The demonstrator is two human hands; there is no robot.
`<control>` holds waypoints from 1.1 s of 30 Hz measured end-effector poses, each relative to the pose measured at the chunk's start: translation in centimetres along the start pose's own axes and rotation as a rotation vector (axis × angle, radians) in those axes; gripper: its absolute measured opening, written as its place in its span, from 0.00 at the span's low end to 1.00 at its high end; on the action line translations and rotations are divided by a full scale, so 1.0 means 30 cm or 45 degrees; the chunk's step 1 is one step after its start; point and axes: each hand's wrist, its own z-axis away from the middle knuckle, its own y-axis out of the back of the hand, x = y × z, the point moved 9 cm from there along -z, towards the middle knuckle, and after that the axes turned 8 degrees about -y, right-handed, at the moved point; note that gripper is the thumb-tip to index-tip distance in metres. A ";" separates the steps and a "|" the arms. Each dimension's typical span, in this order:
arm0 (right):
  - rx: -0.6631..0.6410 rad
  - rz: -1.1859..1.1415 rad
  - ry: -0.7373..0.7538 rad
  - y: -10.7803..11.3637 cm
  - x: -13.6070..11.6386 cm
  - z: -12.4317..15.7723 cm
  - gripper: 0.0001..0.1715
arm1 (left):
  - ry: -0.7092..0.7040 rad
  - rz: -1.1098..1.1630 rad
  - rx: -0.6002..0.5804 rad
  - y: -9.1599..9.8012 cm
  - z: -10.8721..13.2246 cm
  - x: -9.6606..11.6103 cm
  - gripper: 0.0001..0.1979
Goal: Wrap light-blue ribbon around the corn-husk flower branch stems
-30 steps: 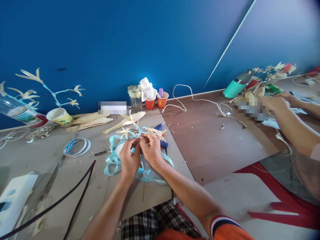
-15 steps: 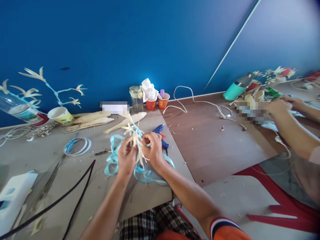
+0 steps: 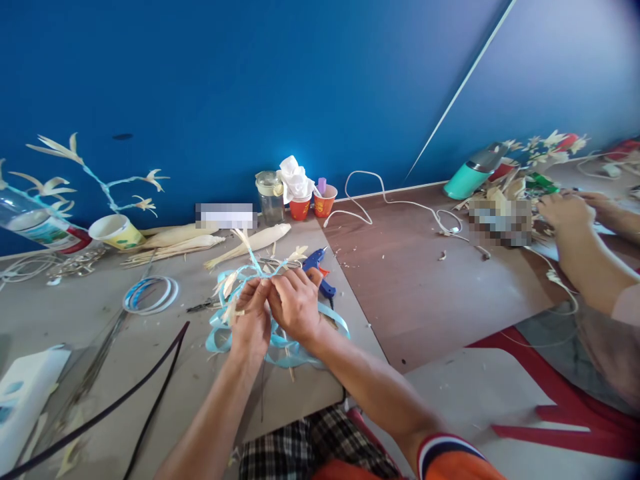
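Close together over the near table, my left hand (image 3: 251, 319) and my right hand (image 3: 297, 303) both pinch a handmade flower branch (image 3: 256, 263). Its stem is wrapped in light blue, with cream husk-like flowers at the tips. One bloom points up and away, another shows above my right hand, and some hang beside my left fingers. The point where my fingertips meet on the stem is hidden. Loops of light blue ribbon (image 3: 220, 341) lie beneath and around both hands. A blue glue gun (image 3: 316, 259) rests just beyond my right hand.
Corn husks (image 3: 270, 235), a glass jar (image 3: 271, 200) and red paper cups (image 3: 300, 208) line the wall. Ribbon rolls (image 3: 150, 295), thin wires (image 3: 103, 347) and a white power strip (image 3: 30, 393) lie left. A co-worker's hands (image 3: 567, 210) work at the right, beside a teal flask (image 3: 467, 180).
The branch has turned in my hands, its blooms now spread to left and right rather than bunched between my fingers. My right hand has rolled over, knuckles up, against my left fingertips.
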 end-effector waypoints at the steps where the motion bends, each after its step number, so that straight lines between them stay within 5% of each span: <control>1: -0.028 -0.010 0.001 -0.012 -0.006 0.003 0.14 | 0.000 0.014 0.020 0.008 -0.003 0.000 0.13; 6: -0.216 -0.317 -0.234 -0.084 0.027 0.007 0.13 | 0.027 0.004 -0.011 0.034 -0.019 -0.014 0.11; 11: -0.478 -1.110 -0.684 -0.176 0.089 0.022 0.14 | 0.166 0.020 -0.204 0.010 -0.038 -0.036 0.13; 17: -0.550 -1.689 -1.115 -0.249 0.114 0.063 0.11 | 0.200 -0.059 -0.325 -0.021 -0.038 -0.031 0.14; 21: -0.358 -1.499 -1.130 -0.223 0.188 0.045 0.13 | 0.054 -0.216 -0.337 -0.033 -0.021 -0.008 0.17; 27: -0.147 -1.031 -1.018 -0.129 0.257 0.011 0.15 | -0.426 -0.980 -0.387 -0.048 0.005 0.095 0.12; 33: -0.085 -0.676 -0.696 -0.055 0.177 -0.006 0.13 | -0.365 -0.800 -0.324 -0.055 0.010 0.105 0.14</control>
